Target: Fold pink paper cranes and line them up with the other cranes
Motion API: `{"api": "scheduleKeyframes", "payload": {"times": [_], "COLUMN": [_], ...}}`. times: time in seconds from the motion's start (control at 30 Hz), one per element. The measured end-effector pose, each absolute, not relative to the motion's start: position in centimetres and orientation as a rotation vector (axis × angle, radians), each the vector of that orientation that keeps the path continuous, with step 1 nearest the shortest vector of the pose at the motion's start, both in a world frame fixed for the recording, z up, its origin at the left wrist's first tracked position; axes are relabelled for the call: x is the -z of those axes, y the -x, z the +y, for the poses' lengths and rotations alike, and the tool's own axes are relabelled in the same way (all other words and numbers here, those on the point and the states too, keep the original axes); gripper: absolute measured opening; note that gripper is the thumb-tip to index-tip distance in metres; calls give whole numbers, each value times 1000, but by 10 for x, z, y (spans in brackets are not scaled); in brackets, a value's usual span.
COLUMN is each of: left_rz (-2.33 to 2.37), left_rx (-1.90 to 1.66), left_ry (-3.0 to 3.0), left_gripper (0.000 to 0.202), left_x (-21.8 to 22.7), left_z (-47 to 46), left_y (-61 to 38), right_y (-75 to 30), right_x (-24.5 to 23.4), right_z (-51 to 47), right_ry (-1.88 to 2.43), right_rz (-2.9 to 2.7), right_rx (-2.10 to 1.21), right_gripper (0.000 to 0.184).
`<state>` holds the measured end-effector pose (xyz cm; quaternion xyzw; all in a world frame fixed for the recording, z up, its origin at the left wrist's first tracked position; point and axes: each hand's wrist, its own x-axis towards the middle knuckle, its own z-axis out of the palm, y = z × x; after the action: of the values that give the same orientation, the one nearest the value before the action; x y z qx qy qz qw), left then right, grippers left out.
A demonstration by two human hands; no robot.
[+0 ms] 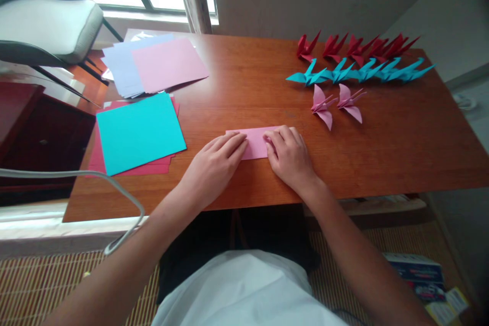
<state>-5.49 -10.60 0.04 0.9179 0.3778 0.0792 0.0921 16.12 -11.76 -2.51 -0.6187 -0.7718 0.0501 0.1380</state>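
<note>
Presses narrow pink rectangle of folded paper (255, 143) onto reddish-brown wooden table (244, 104), near its front edge.
Rests bare left hand (217, 159) and bare right hand (289, 156) on opposite ends with fingers part-curled; cannot confirm any pinch. Should handle light, thin, easily creased; best steadied at both ends. Cannot read print on dark-blue-and-white box (416, 271) below table's right front.

Top (244, 290): white, soft fabric, folded at the front, with a rounded lower outline. Lower garment (181, 249): black or very dark; exact type indistinct. Strands (232, 229): two, thin, brownish, at the front of the lower garment. Forearms (130, 244): bare, slender. Left hand (219, 155) and right hand (288, 155): bare, nails short where visible.
</note>
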Motion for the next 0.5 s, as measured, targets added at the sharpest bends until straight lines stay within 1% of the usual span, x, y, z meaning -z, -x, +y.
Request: {"api": "scheduleKeyframes", "payload": {"times": [0.1,0.17,0.3,0.5], "left_rz": [1192,1266,1286,1250], "left_rx": [-293,-252,-233,-203], "left_ry": [-2736,-2699,-2655,-2652], "left_gripper": [51,50,67,81], "left_x": [0,2,9,11], "left_z": [-134,-149,-161,-162], "left_y": [39,30,24,25], "right_y": [-158,-155,-150,-159], "right_x": [21,17,16,24], "right_z": [-124,-134,-163,-185], "right_ry": [1803,1803,1761,1714], "right_rz": [-2257,-2267,-2273,-2355], "right_rx": [-91,-58,-65,-104], "right_gripper": [33,34,38,46]}}
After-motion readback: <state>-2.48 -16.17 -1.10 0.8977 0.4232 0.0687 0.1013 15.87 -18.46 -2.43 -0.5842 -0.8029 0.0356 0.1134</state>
